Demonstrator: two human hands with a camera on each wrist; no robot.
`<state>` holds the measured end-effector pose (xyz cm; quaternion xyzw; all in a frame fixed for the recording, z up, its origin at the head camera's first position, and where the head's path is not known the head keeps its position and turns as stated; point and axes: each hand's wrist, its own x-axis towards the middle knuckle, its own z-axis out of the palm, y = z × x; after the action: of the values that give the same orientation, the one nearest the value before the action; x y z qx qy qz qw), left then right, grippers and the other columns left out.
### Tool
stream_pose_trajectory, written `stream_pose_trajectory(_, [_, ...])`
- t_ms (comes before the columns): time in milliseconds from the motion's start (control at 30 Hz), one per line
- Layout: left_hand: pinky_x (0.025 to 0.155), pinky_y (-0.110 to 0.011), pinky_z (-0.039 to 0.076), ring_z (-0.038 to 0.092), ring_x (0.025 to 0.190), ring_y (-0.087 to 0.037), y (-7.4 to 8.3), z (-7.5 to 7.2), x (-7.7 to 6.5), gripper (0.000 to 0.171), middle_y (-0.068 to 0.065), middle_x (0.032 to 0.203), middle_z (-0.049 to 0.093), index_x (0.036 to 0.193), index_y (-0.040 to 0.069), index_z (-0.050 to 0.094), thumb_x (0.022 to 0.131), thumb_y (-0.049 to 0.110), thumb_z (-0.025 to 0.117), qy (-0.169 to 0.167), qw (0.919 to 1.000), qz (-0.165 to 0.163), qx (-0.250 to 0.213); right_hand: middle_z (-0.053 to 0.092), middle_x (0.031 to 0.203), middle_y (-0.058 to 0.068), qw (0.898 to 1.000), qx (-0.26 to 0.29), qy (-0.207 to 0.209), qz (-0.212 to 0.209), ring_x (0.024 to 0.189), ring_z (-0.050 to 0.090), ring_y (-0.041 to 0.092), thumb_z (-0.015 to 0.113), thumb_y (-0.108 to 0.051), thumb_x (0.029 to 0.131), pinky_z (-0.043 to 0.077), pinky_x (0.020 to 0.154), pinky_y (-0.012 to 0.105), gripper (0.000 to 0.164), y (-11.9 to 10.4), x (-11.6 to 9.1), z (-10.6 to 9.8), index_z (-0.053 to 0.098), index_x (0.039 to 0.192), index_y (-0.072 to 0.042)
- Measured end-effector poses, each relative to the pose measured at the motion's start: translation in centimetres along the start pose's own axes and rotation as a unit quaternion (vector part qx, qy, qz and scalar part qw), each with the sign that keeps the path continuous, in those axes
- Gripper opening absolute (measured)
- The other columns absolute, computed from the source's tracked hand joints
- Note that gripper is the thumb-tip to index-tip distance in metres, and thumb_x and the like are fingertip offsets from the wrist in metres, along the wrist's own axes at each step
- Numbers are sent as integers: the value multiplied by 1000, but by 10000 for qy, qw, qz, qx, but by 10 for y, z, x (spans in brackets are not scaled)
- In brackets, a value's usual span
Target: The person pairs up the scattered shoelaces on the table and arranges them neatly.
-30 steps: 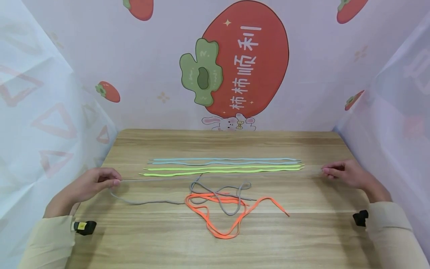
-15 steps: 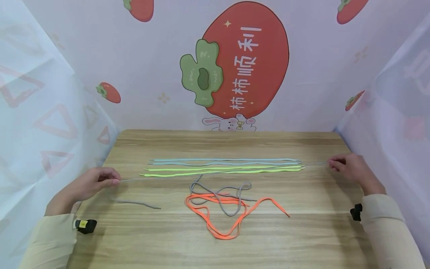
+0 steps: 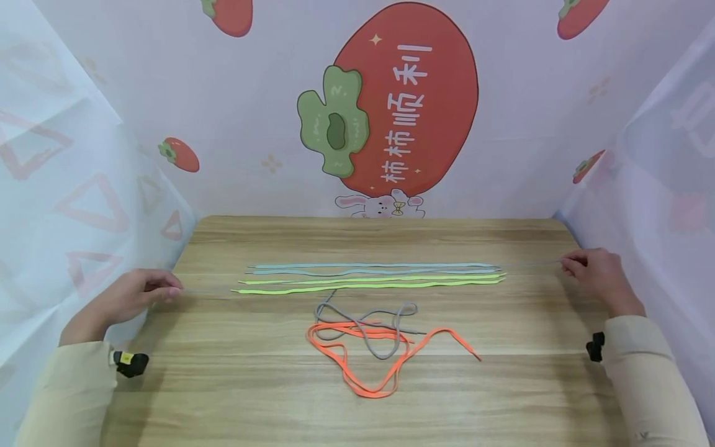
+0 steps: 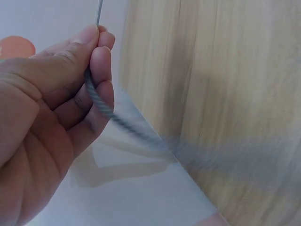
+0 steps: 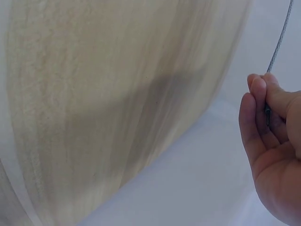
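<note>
Between both hands a thin grey shoelace (image 5: 280,44) is stretched across the far half of the table. My left hand (image 3: 131,297) pinches it between thumb and fingertips at the left side; in the left wrist view the lace's loose tail (image 4: 99,106) runs down over the fingers and blurs away. At the right, my right hand (image 3: 600,276) pinches the other end, its dark tip (image 5: 267,117) poking out below the fingers. The stretched lace overlaps two light blue laces (image 3: 357,265) and two yellow-green laces (image 3: 391,285) lying straight side by side; its middle is hard to make out.
Nearer on the wooden table (image 3: 279,403) lie a tangled grey shoelace (image 3: 382,356) and a heap of orange lace (image 3: 368,393), overlapping each other. White printed sheets (image 3: 251,112) wall in the back and both sides of the table.
The right hand has moved away and to the right, the left hand left and slightly away, drawing the grey lace out wider. Its left tail has left the table near the orange heap.
</note>
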<state>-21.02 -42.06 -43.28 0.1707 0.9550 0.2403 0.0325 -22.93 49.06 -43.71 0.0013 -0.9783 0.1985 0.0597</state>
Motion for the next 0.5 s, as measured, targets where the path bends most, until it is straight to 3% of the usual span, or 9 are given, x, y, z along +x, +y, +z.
stream_pose_trajectory(33, [64, -22, 48, 60, 71, -5, -2, -1, 1, 4, 4, 82, 73, 99, 12, 77, 100, 14, 73, 9, 10000, -31, 44, 79, 88, 19, 10000, 5, 64, 2, 66, 51, -16, 61, -9, 106, 53, 70, 31, 26, 1, 1, 0, 75, 109, 12])
stream_pose_trajectory(133, [65, -21, 47, 59, 72, -4, -7, -5, 4, 4, 4, 83, 73, 100, 12, 77, 100, 15, 74, 57, 9996, -165, 218, 79, 86, 19, 9995, -41, 318, 52, 66, 47, -20, 64, -10, 104, 50, 75, 31, 25, 5, 3, -2, 76, 106, 12])
stream_pose_trajectory(300, [66, -21, 45, 58, 74, -2, -10, -15, 10, 12, 0, 89, 76, 103, 11, 79, 102, 21, 72, 145, 9979, -519, 372, 78, 81, 19, 9971, -146, 722, 192, 63, 47, -13, 66, -10, 101, 39, 64, 20, 24, 12, 6, -5, 78, 100, 11])
stream_pose_trajectory(400, [65, -22, 45, 57, 74, -3, -10, -21, 14, 18, -4, 91, 77, 106, 9, 79, 104, 25, 70, 212, 9961, -767, 369, 77, 84, 22, 9952, -191, 881, 377, 64, 54, -2, 65, -11, 102, 40, 66, 25, 25, 12, 6, -8, 77, 101, 11])
stream_pose_trajectory(500, [64, -24, 44, 55, 72, -5, -10, -24, 17, 24, -7, 92, 76, 107, 8, 78, 106, 29, 68, 293, 9940, -981, 374, 76, 91, 28, 9932, -184, 953, 650, 74, 65, 25, 62, -11, 104, 46, 73, 39, 28, 11, 7, -11, 76, 105, 13])
